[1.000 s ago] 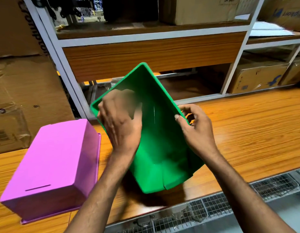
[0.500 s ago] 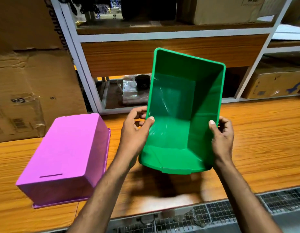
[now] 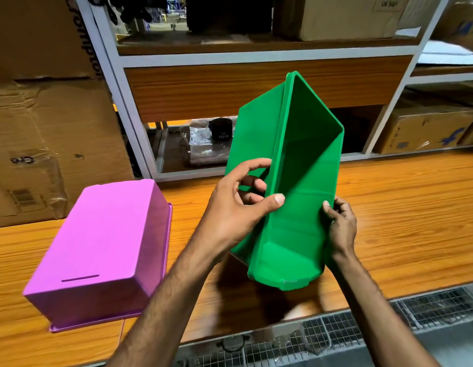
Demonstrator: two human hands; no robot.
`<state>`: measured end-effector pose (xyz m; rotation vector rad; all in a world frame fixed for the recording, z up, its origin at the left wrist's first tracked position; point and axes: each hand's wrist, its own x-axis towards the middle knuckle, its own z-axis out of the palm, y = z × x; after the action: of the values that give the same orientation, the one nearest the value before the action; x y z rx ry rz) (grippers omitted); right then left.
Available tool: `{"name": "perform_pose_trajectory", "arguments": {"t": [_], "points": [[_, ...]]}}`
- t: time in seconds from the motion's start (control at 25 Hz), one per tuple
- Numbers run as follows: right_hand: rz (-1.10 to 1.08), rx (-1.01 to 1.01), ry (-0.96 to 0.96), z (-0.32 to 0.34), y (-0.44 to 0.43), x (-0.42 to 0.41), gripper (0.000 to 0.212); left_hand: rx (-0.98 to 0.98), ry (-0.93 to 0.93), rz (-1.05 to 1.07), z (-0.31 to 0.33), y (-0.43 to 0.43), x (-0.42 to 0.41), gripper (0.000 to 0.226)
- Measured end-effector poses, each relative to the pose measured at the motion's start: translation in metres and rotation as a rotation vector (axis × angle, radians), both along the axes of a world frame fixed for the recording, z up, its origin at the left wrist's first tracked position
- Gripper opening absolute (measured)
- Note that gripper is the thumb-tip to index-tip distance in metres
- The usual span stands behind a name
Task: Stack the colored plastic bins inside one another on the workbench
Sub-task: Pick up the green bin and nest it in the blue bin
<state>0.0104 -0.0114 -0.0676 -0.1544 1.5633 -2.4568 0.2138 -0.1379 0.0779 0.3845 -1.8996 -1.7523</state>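
Note:
A green plastic bin [image 3: 306, 165] is held in the air above the wooden workbench [image 3: 404, 207], tipped on end with its open side facing me and to the right. My left hand [image 3: 238, 207] grips its left rim, thumb inside and fingers on the outer wall. My right hand [image 3: 340, 223] holds the right rim lower down. A pink bin [image 3: 108, 250] lies upside down on the workbench at the left, apart from both hands.
A white metal shelf frame [image 3: 132, 128] with wooden shelves stands behind the workbench, holding cardboard boxes [image 3: 426, 133] and a black jar [image 3: 220, 129]. Big cardboard boxes [image 3: 44, 144] sit at the far left. A wire mesh tray [image 3: 336, 337] runs below the bench's front edge.
The green bin has been turned in both hands, from opening squarely toward me to opening rightward, its left outer wall now showing. The pink bin has stayed put.

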Motion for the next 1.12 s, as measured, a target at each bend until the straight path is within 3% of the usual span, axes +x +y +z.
{"name": "perform_pose_trajectory", "arguments": {"t": [0.36,0.52,0.72,0.96,1.12], "points": [[0.219,-0.107,-0.138,0.029,0.023,0.031,0.023,-0.007,-0.032,0.115,-0.015,-0.022,0.005,0.053],[0.292,0.053,-0.005,0.066,0.058,0.048,0.047,0.054,-0.096,0.245,-0.038,-0.043,0.005,0.042],[0.367,0.397,0.21,0.117,0.088,0.103,0.067,0.128,-0.302,0.195,-0.09,-0.046,-0.002,0.041],[0.216,0.504,0.245,0.118,0.112,0.148,0.071,0.248,-0.395,0.027,-0.124,-0.004,-0.013,0.04],[0.058,0.451,0.128,0.113,0.162,0.149,0.067,0.279,-0.397,-0.098,-0.112,0.038,-0.024,0.033]]}}
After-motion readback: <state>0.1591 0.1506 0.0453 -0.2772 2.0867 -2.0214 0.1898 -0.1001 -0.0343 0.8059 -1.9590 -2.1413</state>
